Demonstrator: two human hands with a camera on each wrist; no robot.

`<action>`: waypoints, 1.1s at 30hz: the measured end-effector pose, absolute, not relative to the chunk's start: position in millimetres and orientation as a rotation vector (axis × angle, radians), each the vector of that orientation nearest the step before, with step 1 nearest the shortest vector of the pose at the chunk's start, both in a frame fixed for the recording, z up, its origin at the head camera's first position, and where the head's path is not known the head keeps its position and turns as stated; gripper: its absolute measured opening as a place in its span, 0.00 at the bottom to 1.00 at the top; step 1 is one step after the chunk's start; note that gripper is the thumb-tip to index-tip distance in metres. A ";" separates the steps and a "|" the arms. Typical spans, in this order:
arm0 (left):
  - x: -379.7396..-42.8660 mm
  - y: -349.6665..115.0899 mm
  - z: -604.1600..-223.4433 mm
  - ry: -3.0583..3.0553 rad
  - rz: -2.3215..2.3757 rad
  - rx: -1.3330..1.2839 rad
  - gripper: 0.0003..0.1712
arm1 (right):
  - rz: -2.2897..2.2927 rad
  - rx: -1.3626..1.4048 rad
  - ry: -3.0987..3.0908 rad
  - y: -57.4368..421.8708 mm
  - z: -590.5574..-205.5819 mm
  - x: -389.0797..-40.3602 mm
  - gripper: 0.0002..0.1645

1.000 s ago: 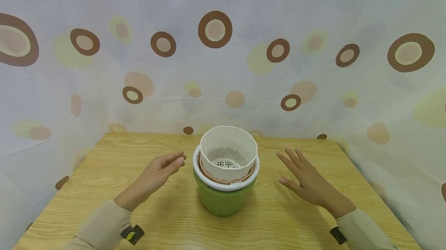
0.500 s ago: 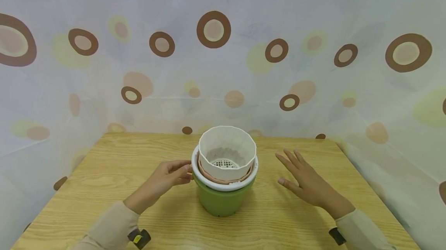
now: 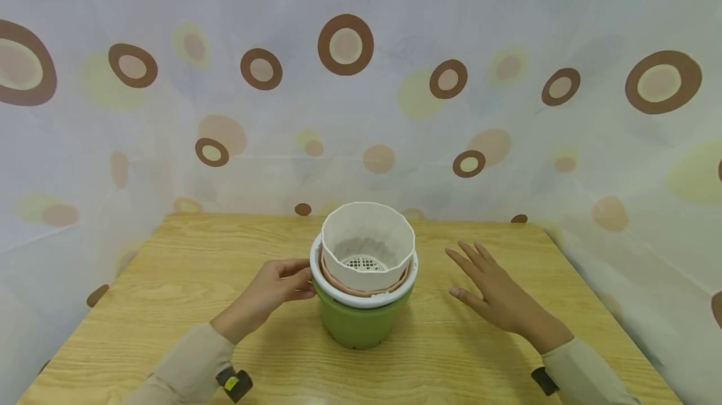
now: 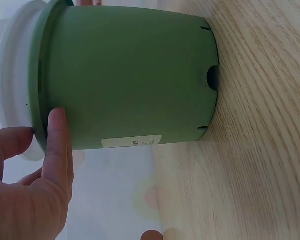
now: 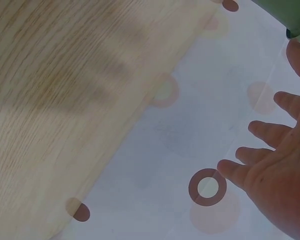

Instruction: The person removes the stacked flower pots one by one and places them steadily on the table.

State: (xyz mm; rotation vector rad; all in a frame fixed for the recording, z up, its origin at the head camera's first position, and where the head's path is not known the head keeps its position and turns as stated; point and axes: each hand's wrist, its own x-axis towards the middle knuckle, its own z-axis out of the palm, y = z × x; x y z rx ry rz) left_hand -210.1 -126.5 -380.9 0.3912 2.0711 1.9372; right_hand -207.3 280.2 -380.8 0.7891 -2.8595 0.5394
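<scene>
A stack of nested flowerpots stands upright on the table. Its outermost one is a green flowerpot [image 3: 361, 326]. Inside it sit a white flowerpot [image 3: 365, 302] with a thick rim, a pinkish-brown flowerpot [image 3: 361, 293], and on top a white flowerpot [image 3: 369, 226] with a faceted rim and a grid in its bottom. My left hand [image 3: 262, 295] pinches the green rim from the left; in the left wrist view its thumb [image 4: 15, 141] meets the rim's edge and its fingers [image 4: 56, 145] lie under it, along the wall. My right hand [image 3: 499, 295] hovers right of the stack, fingers spread, holding nothing.
The stack stands on a wood-grain table [image 3: 225, 242]. Behind it and at both sides hangs a pale cloth [image 3: 361, 110] printed with brown and yellow dots. A small label [image 4: 132, 142] shows on the green pot's side.
My left hand has moved right to the stack and taken the green flowerpot's rim between thumb and fingers. My right hand and the pots have stayed in place.
</scene>
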 end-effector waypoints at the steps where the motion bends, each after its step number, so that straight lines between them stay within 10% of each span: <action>1: -210.8 -125.8 -381.1 2.069 1.941 0.390 0.29 | 0.537 0.791 -2.856 280.4 -380.8 -207.4 0.40; 33: -211.2 -117.9 -381.7 2.023 1.985 0.304 0.26 | 0.457 0.810 -2.732 276.5 -375.5 -205.0 0.35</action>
